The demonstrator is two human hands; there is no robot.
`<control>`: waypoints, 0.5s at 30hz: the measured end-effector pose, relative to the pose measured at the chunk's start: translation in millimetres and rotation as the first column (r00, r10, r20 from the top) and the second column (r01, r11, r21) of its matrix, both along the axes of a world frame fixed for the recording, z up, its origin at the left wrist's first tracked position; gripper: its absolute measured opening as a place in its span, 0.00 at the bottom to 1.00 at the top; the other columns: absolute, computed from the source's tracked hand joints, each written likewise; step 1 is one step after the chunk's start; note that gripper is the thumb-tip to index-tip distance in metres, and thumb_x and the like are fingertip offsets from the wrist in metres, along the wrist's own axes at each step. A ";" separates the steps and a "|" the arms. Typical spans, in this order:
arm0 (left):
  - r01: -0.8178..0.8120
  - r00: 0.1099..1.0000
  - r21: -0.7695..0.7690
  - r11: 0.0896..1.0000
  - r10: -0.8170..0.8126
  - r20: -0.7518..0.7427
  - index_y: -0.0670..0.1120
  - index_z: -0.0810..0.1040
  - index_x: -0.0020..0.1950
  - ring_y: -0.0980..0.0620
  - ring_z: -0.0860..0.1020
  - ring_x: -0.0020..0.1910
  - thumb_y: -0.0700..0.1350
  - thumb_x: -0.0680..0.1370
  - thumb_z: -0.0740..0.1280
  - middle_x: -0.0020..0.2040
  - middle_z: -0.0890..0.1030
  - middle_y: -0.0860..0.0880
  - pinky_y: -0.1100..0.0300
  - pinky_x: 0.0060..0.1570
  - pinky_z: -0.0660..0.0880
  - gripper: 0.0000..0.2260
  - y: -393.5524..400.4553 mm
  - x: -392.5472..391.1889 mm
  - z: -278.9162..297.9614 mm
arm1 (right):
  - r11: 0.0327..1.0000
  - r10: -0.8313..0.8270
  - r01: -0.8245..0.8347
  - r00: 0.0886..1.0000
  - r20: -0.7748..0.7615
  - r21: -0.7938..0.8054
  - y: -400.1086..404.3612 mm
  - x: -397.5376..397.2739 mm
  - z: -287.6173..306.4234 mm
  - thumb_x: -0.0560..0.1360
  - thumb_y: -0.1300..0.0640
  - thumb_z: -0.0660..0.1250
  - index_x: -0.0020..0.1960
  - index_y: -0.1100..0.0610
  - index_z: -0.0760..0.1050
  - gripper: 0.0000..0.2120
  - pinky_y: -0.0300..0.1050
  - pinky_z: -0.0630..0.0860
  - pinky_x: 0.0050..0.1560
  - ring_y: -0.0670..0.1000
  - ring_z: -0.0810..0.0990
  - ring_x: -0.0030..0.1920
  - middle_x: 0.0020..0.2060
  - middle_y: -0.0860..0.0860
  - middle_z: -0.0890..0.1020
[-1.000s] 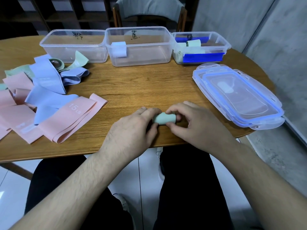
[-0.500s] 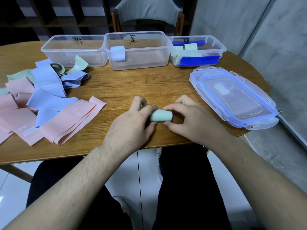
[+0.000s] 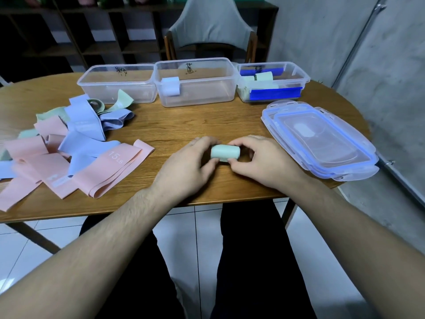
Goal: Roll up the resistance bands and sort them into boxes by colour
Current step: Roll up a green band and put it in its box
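A rolled pale green band [image 3: 224,152] sits between my two hands near the table's front edge. My left hand [image 3: 186,166] grips its left end and my right hand [image 3: 259,161] pinches its right end. Three clear boxes stand in a row at the back: the left box [image 3: 117,86] looks empty, the middle box [image 3: 195,82] has a rolled blue band [image 3: 171,86], and the right box [image 3: 271,81] holds green rolls [image 3: 263,77]. Unrolled pink, blue and green bands [image 3: 69,143] lie in a pile on the left.
A stack of clear lids with blue seals [image 3: 319,139] lies on the right of the round wooden table [image 3: 184,120]. A grey chair [image 3: 210,26] stands behind the boxes. A concrete wall is close on the right.
Both hands have lifted the green roll slightly and moved it a little away from the table's front edge. The pile and the boxes have not moved.
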State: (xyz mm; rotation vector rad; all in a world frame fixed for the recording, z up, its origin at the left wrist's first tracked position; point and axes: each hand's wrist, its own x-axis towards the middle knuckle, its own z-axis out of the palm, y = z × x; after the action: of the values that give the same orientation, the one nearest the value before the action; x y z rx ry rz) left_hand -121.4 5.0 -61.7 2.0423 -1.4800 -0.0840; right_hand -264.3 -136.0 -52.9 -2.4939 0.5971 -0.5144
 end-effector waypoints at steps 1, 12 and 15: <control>-0.020 0.999 -0.043 0.999 0.018 -0.033 0.53 0.72 0.66 0.54 0.74 0.58 0.48 0.78 0.68 0.60 0.76 0.54 0.53 0.58 0.73 0.17 -1.1 -2.0 0.7 | 1.000 -0.015 0.015 0.999 0.032 0.018 1.0 -1.4 2.8 0.72 0.52 0.73 0.57 0.47 0.80 0.14 0.31 0.63 0.47 0.35 0.71 0.43 0.42 0.35 0.74; -0.287 0.307 -0.072 0.955 0.021 -0.951 0.47 0.72 0.49 0.52 0.79 0.41 0.44 0.81 0.66 0.39 0.80 0.50 0.60 0.40 0.78 0.04 -26.8 -58.9 45.8 | 0.992 -0.126 0.124 0.978 0.168 0.021 10.2 -12.1 28.0 0.69 0.48 0.74 0.47 0.52 0.67 0.18 0.47 0.70 0.39 0.46 0.72 0.38 0.38 0.46 0.74; -0.278 0.185 -0.085 0.957 -0.033 -0.982 0.42 0.75 0.56 0.56 0.82 0.34 0.44 0.81 0.66 0.36 0.84 0.50 0.64 0.31 0.77 0.07 -29.6 -64.9 58.1 | 0.995 -0.098 0.086 0.968 0.231 0.058 8.8 -16.5 26.9 0.69 0.49 0.75 0.47 0.53 0.67 0.18 0.44 0.70 0.39 0.44 0.72 0.38 0.39 0.47 0.76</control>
State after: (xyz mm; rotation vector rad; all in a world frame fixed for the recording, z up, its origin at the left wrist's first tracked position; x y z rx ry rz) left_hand -186.3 -24.6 -3.6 1.2860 -0.3896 -0.9398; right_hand -280.9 -127.2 -26.0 -2.3240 0.6254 -0.8069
